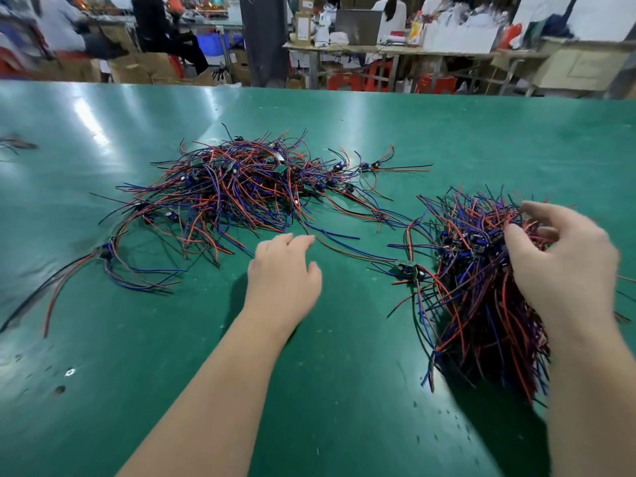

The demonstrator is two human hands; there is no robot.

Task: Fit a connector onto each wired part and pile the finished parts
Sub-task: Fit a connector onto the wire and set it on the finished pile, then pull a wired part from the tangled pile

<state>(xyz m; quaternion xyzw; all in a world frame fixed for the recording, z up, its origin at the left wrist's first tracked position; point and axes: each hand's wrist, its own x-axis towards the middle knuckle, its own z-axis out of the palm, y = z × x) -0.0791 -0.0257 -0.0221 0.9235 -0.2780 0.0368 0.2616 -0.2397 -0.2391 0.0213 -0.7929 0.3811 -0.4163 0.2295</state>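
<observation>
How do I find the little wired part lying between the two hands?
Start at the big green table, then the tight wire bundle under the right hand. Just left of it lies one wired part, its small green board showing plainly, not buried in a heap.

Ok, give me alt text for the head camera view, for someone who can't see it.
A person's right hand grips a dense bundle of red, blue and black wired parts on a green table; the left hand, open, is near a looser pile.

Loose wired parts left on table, bundled pile right
</observation>
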